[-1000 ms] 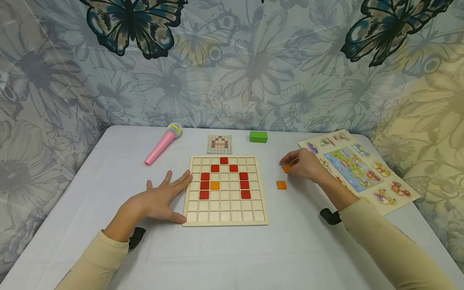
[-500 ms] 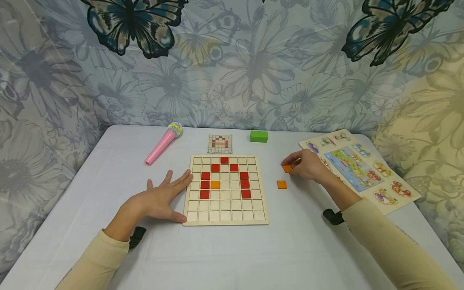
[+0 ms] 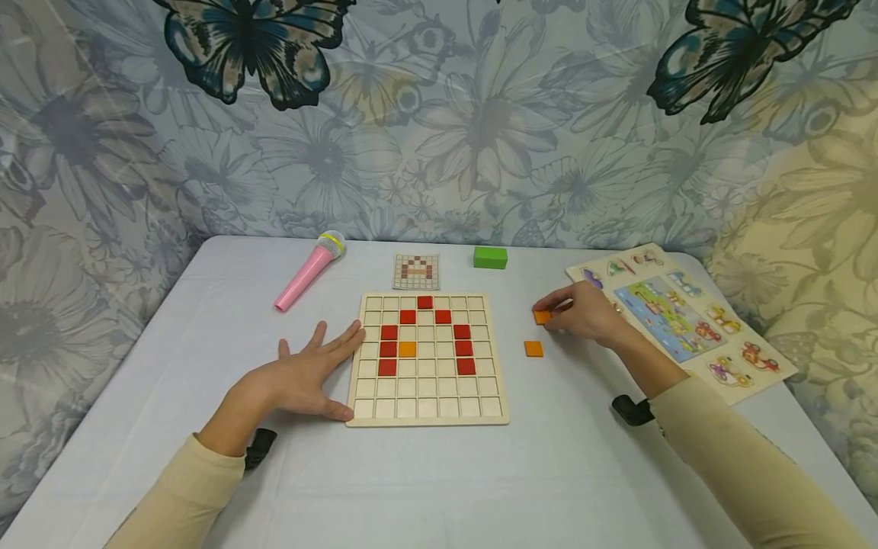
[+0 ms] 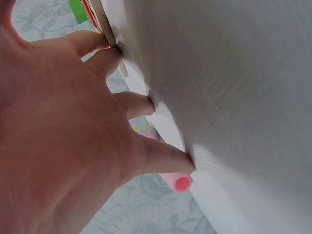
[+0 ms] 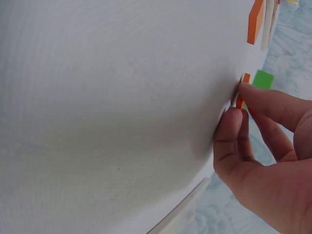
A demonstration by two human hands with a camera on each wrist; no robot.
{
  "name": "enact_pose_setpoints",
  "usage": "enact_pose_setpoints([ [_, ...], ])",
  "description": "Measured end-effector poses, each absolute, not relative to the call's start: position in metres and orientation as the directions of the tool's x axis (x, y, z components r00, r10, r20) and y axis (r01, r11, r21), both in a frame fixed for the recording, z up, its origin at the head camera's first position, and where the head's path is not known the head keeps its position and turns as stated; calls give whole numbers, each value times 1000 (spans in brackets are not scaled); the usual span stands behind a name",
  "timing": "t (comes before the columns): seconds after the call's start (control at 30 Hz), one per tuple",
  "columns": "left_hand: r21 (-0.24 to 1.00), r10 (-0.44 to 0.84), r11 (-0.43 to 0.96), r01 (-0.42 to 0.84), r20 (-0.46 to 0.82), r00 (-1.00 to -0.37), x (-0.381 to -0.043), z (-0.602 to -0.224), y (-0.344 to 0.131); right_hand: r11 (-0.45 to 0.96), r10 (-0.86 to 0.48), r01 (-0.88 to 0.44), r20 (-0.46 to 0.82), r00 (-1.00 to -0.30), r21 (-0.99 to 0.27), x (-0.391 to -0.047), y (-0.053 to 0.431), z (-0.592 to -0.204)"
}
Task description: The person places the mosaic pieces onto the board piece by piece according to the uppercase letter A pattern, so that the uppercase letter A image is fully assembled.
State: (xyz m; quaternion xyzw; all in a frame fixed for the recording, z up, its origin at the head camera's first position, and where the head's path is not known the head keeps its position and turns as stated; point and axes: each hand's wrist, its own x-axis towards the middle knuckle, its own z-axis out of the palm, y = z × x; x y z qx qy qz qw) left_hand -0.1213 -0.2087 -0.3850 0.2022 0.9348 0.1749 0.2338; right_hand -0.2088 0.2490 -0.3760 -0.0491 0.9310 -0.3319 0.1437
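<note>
My left hand (image 3: pixel 298 381), fingers spread, touches the left edge of a wooden grid board (image 3: pixel 427 389). In the left wrist view its fingertips (image 4: pixel 187 163) reach down to the white cloth, some against the board's side. Red square tiles (image 3: pixel 424 303) form an arch on the board, and one orange tile (image 3: pixel 407 349) sits inside it. To the board's right, my right hand (image 3: pixel 583 314) pinches another orange tile (image 3: pixel 542 317) at the table surface; the right wrist view shows this held tile (image 5: pixel 246 78) partly hidden by the fingers. A loose orange tile (image 3: pixel 533 348) lies nearer me.
Behind the board lies a small pattern card (image 3: pixel 415 272), with a green block (image 3: pixel 490 258) to its right. A pink toy microphone (image 3: pixel 305 276) rests at the back left. A picture board (image 3: pixel 686 324) lies beyond my right hand, partly under the forearm.
My right hand has shifted very slightly rightward, still at the same orange tile. The left hand and the tiles on the board stay as they were.
</note>
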Motion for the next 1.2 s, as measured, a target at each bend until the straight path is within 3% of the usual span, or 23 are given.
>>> enact_pose_setpoints([
  [0.33, 417, 458, 859, 296, -370, -808, -121, -384, -209, 751, -166, 47, -257, -952, -659, -206, 241, -375],
  [1.2, 415, 457, 860, 298, -365, -811, -122, -386, -209, 679, -316, -64, -213, -925, -731, -194, 167, -367],
])
